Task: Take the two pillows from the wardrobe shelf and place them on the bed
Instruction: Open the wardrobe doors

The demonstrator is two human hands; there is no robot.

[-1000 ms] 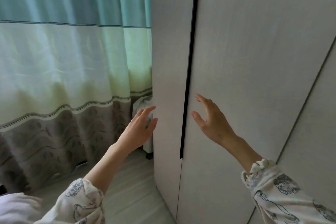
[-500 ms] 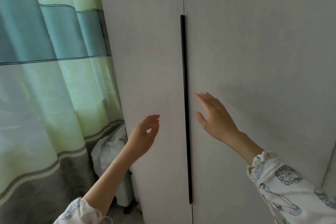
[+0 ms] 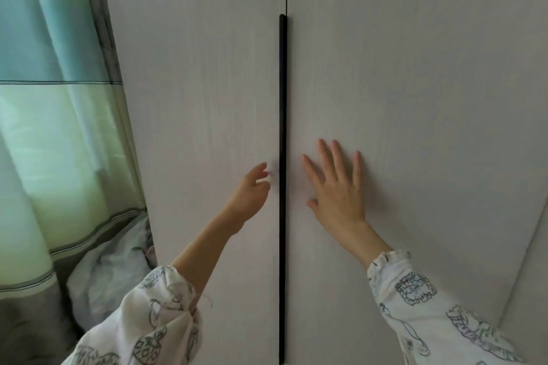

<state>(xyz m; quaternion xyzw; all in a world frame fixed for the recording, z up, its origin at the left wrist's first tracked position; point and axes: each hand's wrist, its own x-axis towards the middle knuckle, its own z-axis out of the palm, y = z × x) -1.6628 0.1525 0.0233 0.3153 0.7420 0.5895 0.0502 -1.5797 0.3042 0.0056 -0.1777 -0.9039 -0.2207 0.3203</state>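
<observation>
A pale wood-grain wardrobe fills the view, both doors closed. The left door (image 3: 207,98) and the right door (image 3: 415,83) meet at a long thin black vertical handle strip (image 3: 282,127). My left hand (image 3: 250,194) reaches toward the strip, fingertips just left of it, holding nothing. Flat against the right door lies my right hand (image 3: 336,187), fingers spread, just right of the strip. Both arms wear white printed sleeves. The pillows and the shelf are hidden behind the doors. No bed is in view.
A green, teal and grey striped curtain (image 3: 59,127) hangs at the left, close to the wardrobe's side. A pale bundle of fabric (image 3: 112,270) sits low between curtain and wardrobe. Another wardrobe panel (image 3: 530,261) angles off at the lower right.
Both hands have moved forward to the doors' seam. My right hand now lies flat on the right door, and the left fingertips have come up to the handle strip. The view has centred on the doors.
</observation>
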